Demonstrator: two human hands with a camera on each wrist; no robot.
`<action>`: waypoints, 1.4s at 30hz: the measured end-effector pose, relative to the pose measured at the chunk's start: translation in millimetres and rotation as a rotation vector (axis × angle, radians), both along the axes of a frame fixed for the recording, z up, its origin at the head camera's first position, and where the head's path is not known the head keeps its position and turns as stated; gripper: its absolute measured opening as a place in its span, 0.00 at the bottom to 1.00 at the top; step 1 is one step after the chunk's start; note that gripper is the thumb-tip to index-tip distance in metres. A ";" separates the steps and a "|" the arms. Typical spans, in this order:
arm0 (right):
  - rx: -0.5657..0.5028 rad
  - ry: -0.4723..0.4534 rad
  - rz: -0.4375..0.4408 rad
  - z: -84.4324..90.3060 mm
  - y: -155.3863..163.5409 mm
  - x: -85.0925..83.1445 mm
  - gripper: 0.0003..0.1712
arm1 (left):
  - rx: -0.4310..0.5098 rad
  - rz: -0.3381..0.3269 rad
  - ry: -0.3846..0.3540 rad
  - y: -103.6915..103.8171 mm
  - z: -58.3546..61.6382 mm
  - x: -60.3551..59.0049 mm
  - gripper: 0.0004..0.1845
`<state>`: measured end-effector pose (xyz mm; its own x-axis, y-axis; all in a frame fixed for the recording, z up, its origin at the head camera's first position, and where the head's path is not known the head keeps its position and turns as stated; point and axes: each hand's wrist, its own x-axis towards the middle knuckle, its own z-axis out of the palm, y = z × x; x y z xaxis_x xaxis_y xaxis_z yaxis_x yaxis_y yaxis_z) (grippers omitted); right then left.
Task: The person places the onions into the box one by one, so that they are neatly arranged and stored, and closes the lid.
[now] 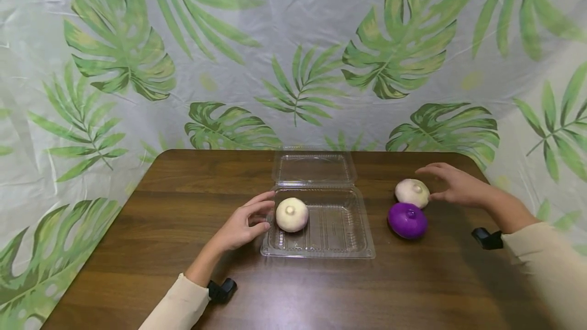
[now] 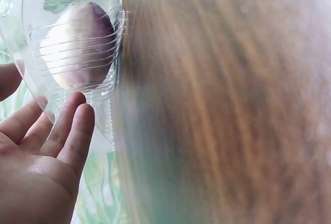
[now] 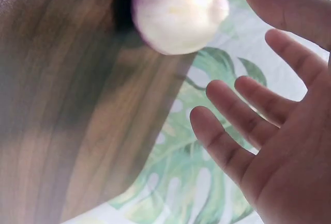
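White turnip (image 1: 409, 195) outside the box (image 1: 321, 254) lies at nine o'clock from the nearer right hand (image 1: 458, 187) — fingers spread, empty, like the left hand's (image 1: 239, 225)

Pale bulb (image 1: 292, 215) in open clear container (image 1: 334, 225)

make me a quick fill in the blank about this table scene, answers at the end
1. The lid of the clear container is not shut but ____.
2. In the head view, the pale vegetable inside sits toward the container's ____ side.
3. Beside the pale vegetable outside lies another vegetable, whose colour is ____.
4. The hand nearest those two outside vegetables is the person's ____ one.

Missing words: open; left; purple; right
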<state>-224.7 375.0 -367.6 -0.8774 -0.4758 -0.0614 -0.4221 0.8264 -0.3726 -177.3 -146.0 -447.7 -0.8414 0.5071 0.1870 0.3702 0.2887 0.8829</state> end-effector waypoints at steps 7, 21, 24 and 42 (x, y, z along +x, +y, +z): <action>-0.045 -0.032 0.006 -13.9 -1.4 -4.6 0.38 | -0.005 0.001 0.002 0.4 -1.0 -0.2 0.28; -0.179 -0.156 -0.008 -33.5 -2.1 -11.3 0.41 | -0.005 0.003 0.001 0.3 -1.3 0.5 0.28; -0.199 -0.176 -0.011 -36.4 -2.8 -12.8 0.41 | -0.007 0.001 0.004 0.1 -1.0 0.2 0.28; -0.217 -0.145 -0.034 -50.4 -0.3 -18.0 0.42 | -0.010 -0.008 0.019 -0.7 -1.2 -1.1 0.28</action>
